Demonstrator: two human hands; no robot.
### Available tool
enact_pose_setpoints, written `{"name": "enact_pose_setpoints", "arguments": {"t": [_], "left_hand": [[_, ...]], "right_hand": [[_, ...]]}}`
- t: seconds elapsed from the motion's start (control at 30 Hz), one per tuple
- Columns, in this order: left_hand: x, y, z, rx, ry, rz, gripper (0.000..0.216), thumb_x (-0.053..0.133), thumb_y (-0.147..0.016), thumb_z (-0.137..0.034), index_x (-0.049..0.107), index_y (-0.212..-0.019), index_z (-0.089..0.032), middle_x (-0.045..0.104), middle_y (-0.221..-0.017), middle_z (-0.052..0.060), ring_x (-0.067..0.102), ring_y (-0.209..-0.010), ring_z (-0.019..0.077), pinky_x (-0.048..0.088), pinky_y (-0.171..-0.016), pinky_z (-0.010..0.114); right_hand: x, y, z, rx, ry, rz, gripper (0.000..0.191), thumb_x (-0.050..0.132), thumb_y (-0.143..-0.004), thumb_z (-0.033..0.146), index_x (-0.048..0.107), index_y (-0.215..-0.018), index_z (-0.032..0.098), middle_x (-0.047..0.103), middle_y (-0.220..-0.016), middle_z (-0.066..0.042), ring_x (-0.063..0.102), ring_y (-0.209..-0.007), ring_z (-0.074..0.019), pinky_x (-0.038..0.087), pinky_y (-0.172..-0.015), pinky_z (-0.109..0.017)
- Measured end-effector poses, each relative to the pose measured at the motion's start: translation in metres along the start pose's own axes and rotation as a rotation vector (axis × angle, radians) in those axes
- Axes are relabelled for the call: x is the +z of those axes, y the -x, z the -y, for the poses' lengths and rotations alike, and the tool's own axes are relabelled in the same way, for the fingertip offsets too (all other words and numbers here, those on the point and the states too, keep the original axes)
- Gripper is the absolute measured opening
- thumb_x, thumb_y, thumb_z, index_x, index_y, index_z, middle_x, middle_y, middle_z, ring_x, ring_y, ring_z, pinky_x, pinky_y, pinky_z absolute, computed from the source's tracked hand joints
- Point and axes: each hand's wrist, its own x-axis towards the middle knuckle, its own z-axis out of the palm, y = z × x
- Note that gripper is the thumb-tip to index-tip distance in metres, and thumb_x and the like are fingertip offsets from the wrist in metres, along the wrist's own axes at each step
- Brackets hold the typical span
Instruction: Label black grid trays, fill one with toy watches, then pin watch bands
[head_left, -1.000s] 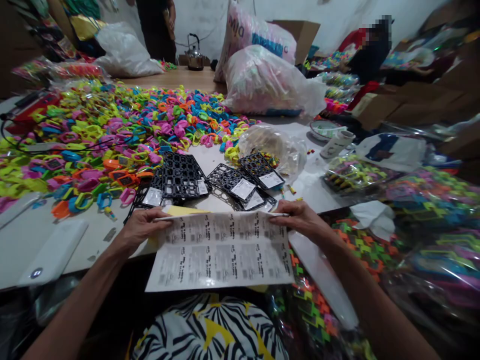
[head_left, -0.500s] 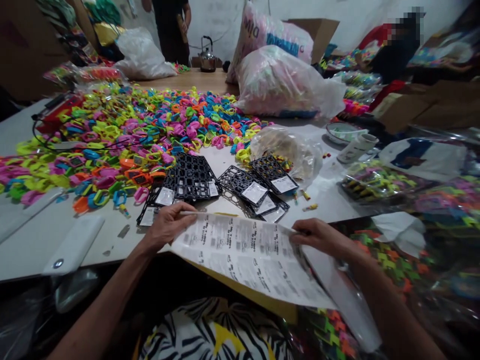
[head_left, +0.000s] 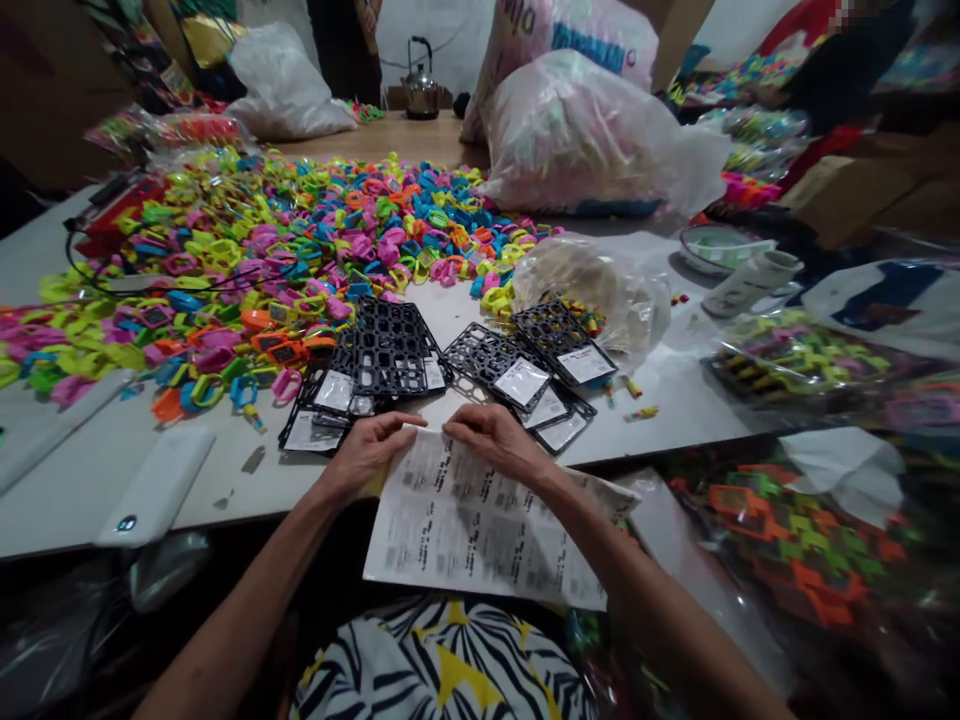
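White and printed: holding the label sheet (head_left: 465, 545) by its upper edge

Pinching it at the upper left corner with the left hand (head_left: 373, 448) and, just beside, along the same edge with the right hand (head_left: 495, 442). Holding with both grips closed, above the patterned clothing (head_left: 450, 665) and at the near side of the table (head_left: 277, 482). Not being able to tell from this view the exact place of the thumbs. Judging from the close fingers, working now at this corner; probably calling next for a fine, light pinch, without making a crease.

Hanging freely below the hands, and passing behind the right forearm toward the right. Facing, just ahead of the fingertips, black lattice frames in two groups, left (head_left: 390, 345) and right (head_left: 491, 362), and having only a narrow bare strip between. Offering somewhat more room at the left, between the frames and the white oblong case (head_left: 161, 485), among small scraps.
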Motion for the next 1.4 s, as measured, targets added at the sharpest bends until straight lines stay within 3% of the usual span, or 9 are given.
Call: {"name": "enact_pose_setpoints", "arguments": {"t": [0.1, 0.23, 0.4, 0.47, 0.8, 1.03, 1.17, 1.33, 1.4], "left_hand": [[0.003, -0.006, 0.001, 0.017, -0.011, -0.063, 0.037, 0.069, -0.065, -0.047, 0.063, -0.077, -0.012, 0.06, -0.064, -0.001, 0.051, -0.054, 0.0088, 0.04, -0.05, 0.02], [0.008, -0.013, 0.002, 0.01, -0.034, -0.1, 0.038, 0.069, -0.062, -0.048, 0.062, -0.072, -0.012, 0.057, -0.06, -0.002, 0.048, -0.05, 0.008, 0.038, -0.046, 0.019], [0.01, -0.014, 0.001, -0.028, 0.021, -0.143, 0.04, 0.068, -0.062, -0.05, 0.06, -0.075, -0.013, 0.058, -0.06, -0.001, 0.05, -0.049, 0.0095, 0.04, -0.046, 0.021], [0.01, -0.014, 0.001, 0.01, -0.033, -0.138, 0.038, 0.065, -0.066, -0.049, 0.061, -0.076, -0.013, 0.058, -0.061, -0.001, 0.05, -0.05, 0.0099, 0.04, -0.046, 0.021], [0.01, -0.016, 0.006, 0.263, -0.322, -0.196, 0.032, 0.054, -0.079, -0.044, 0.06, -0.072, -0.013, 0.053, -0.064, -0.002, 0.044, -0.06, 0.0095, 0.036, -0.055, 0.02], [0.012, -0.014, 0.004, 0.234, -0.32, -0.188, 0.033, 0.053, -0.079, -0.045, 0.059, -0.069, -0.014, 0.049, -0.062, -0.002, 0.041, -0.059, 0.0101, 0.033, -0.052, 0.02], [0.013, -0.014, 0.008, 0.218, -0.284, -0.179, 0.034, 0.054, -0.079, -0.046, 0.059, -0.071, -0.014, 0.048, -0.062, -0.002, 0.04, -0.059, 0.0101, 0.032, -0.051, 0.019], [0.015, -0.011, 0.01, 0.165, -0.204, -0.163, 0.035, 0.054, -0.078, -0.049, 0.057, -0.07, -0.015, 0.046, -0.058, -0.004, 0.039, -0.053, 0.0095, 0.031, -0.047, 0.019], [0.015, -0.01, 0.008, 0.188, -0.238, -0.158, 0.034, 0.053, -0.078, -0.048, 0.057, -0.07, -0.015, 0.047, -0.059, -0.003, 0.041, -0.054, 0.0098, 0.032, -0.048, 0.019]], "right_hand": [[0.0, 0.001, 0.003, -0.033, 0.0, 0.0, 0.018, 0.056, -0.084, 0.028, 0.069, -0.08, 0.015, 0.06, -0.069, 0.0, 0.05, -0.063, -0.0103, 0.035, -0.058, -0.021], [0.006, -0.002, 0.005, -0.102, 0.124, -0.009, 0.013, 0.062, -0.078, 0.022, 0.07, -0.087, 0.016, 0.063, -0.075, -0.002, 0.053, -0.067, -0.0118, 0.036, -0.061, -0.022], [0.013, -0.013, -0.008, 0.013, -0.194, -0.027, 0.012, 0.06, -0.078, 0.021, 0.068, -0.075, 0.013, 0.061, -0.065, 0.0, 0.053, -0.06, -0.0114, 0.038, -0.055, -0.021], [0.013, -0.016, -0.01, 0.0, -0.187, -0.032, 0.012, 0.06, -0.078, 0.02, 0.07, -0.078, 0.014, 0.061, -0.068, 0.0, 0.054, -0.063, -0.0121, 0.039, -0.057, -0.021], [0.029, -0.007, 0.023, -0.121, 0.541, -0.282, 0.014, 0.057, -0.081, 0.011, 0.067, -0.078, 0.019, 0.059, -0.078, -0.002, 0.051, -0.078, -0.0156, 0.038, -0.072, -0.026], [0.04, 0.001, 0.028, -0.161, 0.855, -0.313, 0.012, 0.057, -0.083, 0.013, 0.063, -0.074, 0.017, 0.058, -0.076, -0.004, 0.048, -0.073, -0.0172, 0.034, -0.059, -0.027], [0.041, 0.004, 0.022, -0.151, 0.734, -0.367, 0.014, 0.056, -0.082, 0.011, 0.063, -0.073, 0.018, 0.058, -0.075, -0.004, 0.05, -0.071, -0.0159, 0.036, -0.059, -0.025], [0.029, 0.002, 0.012, -0.105, 0.307, -0.377, 0.014, 0.057, -0.077, 0.009, 0.067, -0.076, 0.018, 0.057, -0.074, -0.001, 0.052, -0.068, -0.0121, 0.04, -0.062, -0.022], [0.02, -0.002, 0.009, -0.036, 0.142, -0.299, 0.012, 0.062, -0.073, 0.013, 0.069, -0.081, 0.017, 0.058, -0.074, -0.001, 0.052, -0.066, -0.0117, 0.039, -0.059, -0.022]]}}
